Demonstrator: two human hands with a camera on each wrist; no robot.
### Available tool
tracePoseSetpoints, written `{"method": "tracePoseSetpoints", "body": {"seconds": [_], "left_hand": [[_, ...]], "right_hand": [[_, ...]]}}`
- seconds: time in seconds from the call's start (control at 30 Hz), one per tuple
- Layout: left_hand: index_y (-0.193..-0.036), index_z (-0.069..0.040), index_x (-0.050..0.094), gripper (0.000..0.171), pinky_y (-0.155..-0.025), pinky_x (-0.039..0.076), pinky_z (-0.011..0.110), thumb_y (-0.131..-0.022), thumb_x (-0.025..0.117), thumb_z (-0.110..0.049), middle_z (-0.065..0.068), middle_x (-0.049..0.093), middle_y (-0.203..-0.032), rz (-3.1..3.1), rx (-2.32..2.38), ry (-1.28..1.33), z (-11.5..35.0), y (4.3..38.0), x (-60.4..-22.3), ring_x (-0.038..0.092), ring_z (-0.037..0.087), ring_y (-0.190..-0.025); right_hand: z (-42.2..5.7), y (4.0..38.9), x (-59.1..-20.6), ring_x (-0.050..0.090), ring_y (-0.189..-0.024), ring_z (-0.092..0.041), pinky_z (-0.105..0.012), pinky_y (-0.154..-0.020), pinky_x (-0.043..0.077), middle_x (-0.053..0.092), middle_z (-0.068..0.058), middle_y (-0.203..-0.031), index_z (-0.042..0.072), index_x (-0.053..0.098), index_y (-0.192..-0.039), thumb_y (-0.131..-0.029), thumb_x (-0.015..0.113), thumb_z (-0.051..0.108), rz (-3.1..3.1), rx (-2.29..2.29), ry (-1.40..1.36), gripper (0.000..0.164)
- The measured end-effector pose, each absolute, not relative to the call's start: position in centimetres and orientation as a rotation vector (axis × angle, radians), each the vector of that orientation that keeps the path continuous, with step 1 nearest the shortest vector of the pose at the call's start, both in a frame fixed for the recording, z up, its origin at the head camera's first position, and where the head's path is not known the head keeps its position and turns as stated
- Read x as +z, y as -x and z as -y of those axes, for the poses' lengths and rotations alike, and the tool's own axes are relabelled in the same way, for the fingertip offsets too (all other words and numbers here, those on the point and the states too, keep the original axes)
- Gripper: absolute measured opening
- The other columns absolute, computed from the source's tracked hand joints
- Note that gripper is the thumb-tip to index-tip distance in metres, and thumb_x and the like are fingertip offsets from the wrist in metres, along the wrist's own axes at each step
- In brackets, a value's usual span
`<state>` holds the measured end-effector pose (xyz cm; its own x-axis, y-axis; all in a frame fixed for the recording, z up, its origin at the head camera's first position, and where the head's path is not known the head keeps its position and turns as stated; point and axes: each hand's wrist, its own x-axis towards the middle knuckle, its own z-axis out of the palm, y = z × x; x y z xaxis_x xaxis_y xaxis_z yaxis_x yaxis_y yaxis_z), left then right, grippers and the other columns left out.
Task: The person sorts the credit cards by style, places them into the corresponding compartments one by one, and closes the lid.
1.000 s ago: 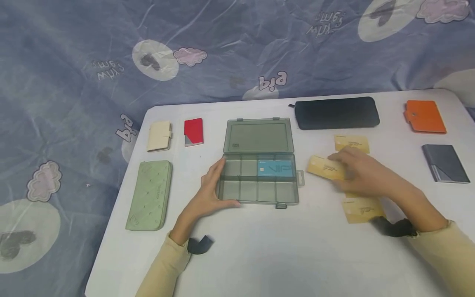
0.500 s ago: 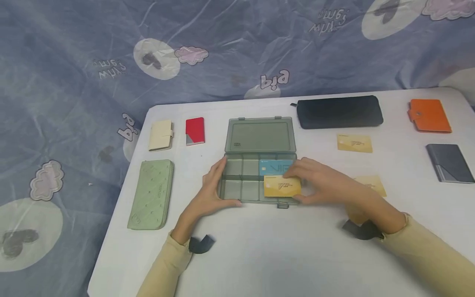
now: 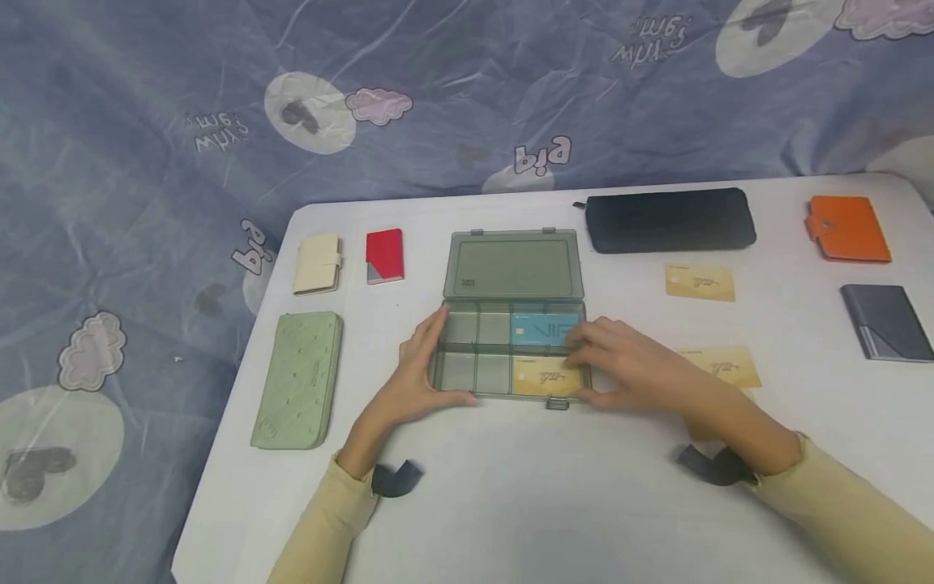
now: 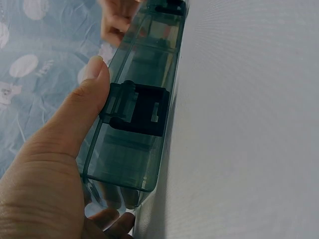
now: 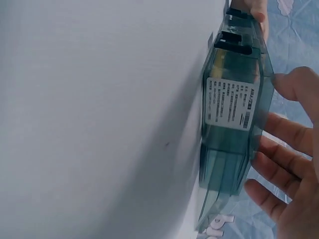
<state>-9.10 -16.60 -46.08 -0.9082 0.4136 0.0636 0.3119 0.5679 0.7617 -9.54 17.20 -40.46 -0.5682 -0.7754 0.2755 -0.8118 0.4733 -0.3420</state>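
Clear green box (image 3: 458, 371) sits on the white table (image 3: 525, 503), lid (image 3: 514, 268) thrown back, divided base toward the person. Left hand (image 3: 412, 381) holds its left end: fingers along the side wall, thumb along the near edge; left wrist view puts the thumb beside a dark latch (image 4: 142, 109).

Right hand (image 3: 631, 365) at the box's right end. Fingers spread and loosely bent, thumb well apart from them near the front corner. Fingertips hang over the right edge of a gold card; cannot tell whether they touch it. Right wrist view: fingers and thumb about the rim, white label (image 5: 232, 104) on the end wall.

In the box: blue card (image 3: 538, 329) across the two right compartments of the far row; gold card (image 3: 536, 376) across the two right compartments of the near row. Depth of seating unclear.

Right of box: one loose card (image 3: 700, 281) below the black pouch (image 3: 670, 221); second card (image 3: 726, 367) and third card (image 3: 702, 430) partly hidden by the right forearm.

Left side: cream wallet (image 3: 317, 264), red case (image 3: 385, 256), green wallet (image 3: 297, 381) nearer the person. Far right: orange wallet (image 3: 850, 229), dark case (image 3: 886, 322) below it. Patterned blue cloth (image 3: 438, 49) behind.
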Motion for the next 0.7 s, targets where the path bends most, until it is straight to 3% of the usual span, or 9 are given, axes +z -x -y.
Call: {"method": "tracePoseSetpoints", "body": {"seconds": [0.17, 0.3, 0.5, 0.7], "left_hand": [[-0.151, -0.022, 0.006, 0.122, -0.103, 0.019, 0.052, -0.060, 0.082, -0.052, -0.007, 0.009, -0.154, -2.668, 1.263, -0.618, 16.6, 9.0, -46.0, 0.017, 0.013, -0.138], [-0.151, -0.021, 0.007, 0.122, -0.103, 0.018, 0.053, -0.060, 0.082, -0.052, -0.005, 0.010, -0.154, -2.670, 1.267, -0.612, 16.6, 9.0, -46.0, 0.018, 0.014, -0.138], [-0.151, -0.023, 0.006, 0.121, -0.102, 0.019, 0.053, -0.061, 0.082, -0.052, -0.007, 0.010, -0.154, -2.660, 1.258, -0.601, 16.5, 9.0, -46.0, 0.017, 0.015, -0.138], [-0.151, -0.023, 0.007, 0.121, -0.102, 0.019, 0.054, -0.060, 0.083, -0.049, -0.007, 0.011, -0.153, -2.667, 1.268, -0.607, 16.5, 9.0, -46.3, 0.017, 0.016, -0.138]], "right_hand": [[-20.1, 8.9, -40.3, 0.045, -0.110, -0.009, -0.023, -0.096, 0.032, 0.054, 0.008, -0.116, 0.020, 0.064, -0.108, -0.070, 0.079, 0.026, 2.700, 0.731, -1.253, 0.041], [-24.2, 8.6, -40.5, 0.043, -0.108, -0.004, -0.020, -0.092, 0.032, 0.052, 0.015, -0.113, 0.024, 0.062, -0.113, -0.067, 0.082, 0.031, 2.907, 0.681, -0.983, 0.050], [-30.6, 8.6, -41.7, 0.047, -0.101, -0.016, -0.035, -0.084, 0.037, 0.057, 0.002, -0.108, 0.018, 0.064, -0.110, -0.061, 0.086, 0.037, 3.118, 0.559, -0.651, 0.057], [-33.1, 8.3, -42.0, 0.046, -0.100, -0.017, -0.030, -0.085, 0.035, 0.054, 0.000, -0.108, 0.019, 0.065, -0.108, -0.050, 0.091, 0.031, 3.137, 0.472, -0.659, 0.065]]}}
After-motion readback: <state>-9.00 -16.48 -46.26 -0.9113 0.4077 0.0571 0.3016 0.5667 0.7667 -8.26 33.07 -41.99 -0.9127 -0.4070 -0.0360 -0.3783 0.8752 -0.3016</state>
